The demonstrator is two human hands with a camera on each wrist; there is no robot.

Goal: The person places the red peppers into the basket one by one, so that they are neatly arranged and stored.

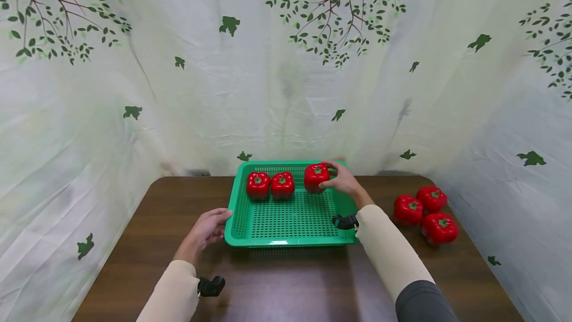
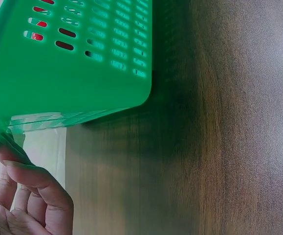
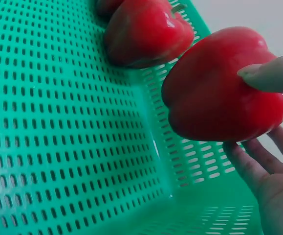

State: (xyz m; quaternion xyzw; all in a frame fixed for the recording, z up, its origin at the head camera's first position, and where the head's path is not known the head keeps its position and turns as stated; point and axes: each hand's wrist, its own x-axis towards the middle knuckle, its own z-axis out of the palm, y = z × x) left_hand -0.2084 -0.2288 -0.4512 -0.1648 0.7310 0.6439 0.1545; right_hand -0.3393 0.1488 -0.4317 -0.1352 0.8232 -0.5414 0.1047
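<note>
A green plastic basket with slotted walls and floor stands on the table. My left hand pinches its left rim; in the left wrist view the thumb and fingers meet at the rim's corner. Over the basket's back right part, my right hand grips a red bell pepper, thumb on one side and fingers around the other. The right wrist view shows this pepper above the slotted floor. Two more red bell peppers sit side by side along the basket's back left.
Three red bell peppers lie grouped on the brown wooden table, right of the basket. A pale cloth printed with leaves and branches hangs behind and around the table. Black wrist devices are on both sleeves.
</note>
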